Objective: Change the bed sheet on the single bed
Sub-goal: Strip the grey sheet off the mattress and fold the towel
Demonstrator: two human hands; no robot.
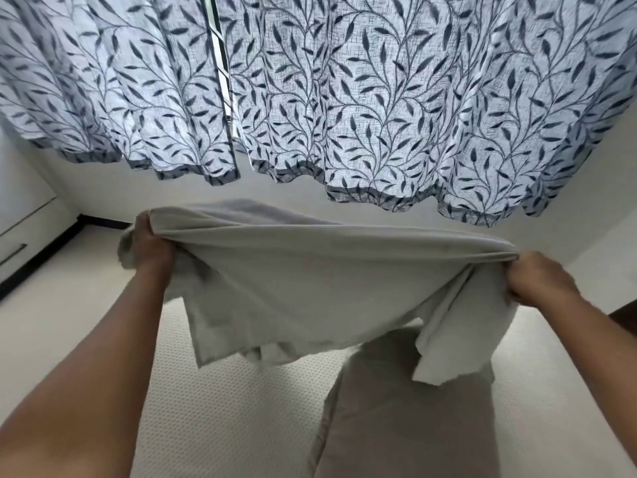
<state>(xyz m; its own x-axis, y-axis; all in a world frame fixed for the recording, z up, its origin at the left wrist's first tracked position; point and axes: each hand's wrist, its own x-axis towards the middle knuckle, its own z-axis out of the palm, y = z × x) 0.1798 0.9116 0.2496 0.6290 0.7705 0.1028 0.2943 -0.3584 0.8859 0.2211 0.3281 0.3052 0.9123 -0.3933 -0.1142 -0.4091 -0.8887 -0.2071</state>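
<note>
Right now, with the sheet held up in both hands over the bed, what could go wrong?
1. The pale grey cotton sheet is still partly folded and bunched at the left hand, so it may spread unevenly.
2. The beige pillow lies under the sheet's hanging edge and could get covered.
3. A high fling might brush the leaf-patterned blue-white curtain.

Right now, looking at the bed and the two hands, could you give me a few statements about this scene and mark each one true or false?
1. Both hands grip the grey sheet. True: the left hand and the right hand each hold a bunched end.
2. The sheet lies flat, tucked over the mattress. False: it is lifted, hanging between the hands above the bare mattress.
3. A pillow lies on the mattress below the sheet. True.
4. The curtain is plain white. False: it has a dark leaf pattern.
5. The right hand is open and empty. False: it grips the sheet.
</note>
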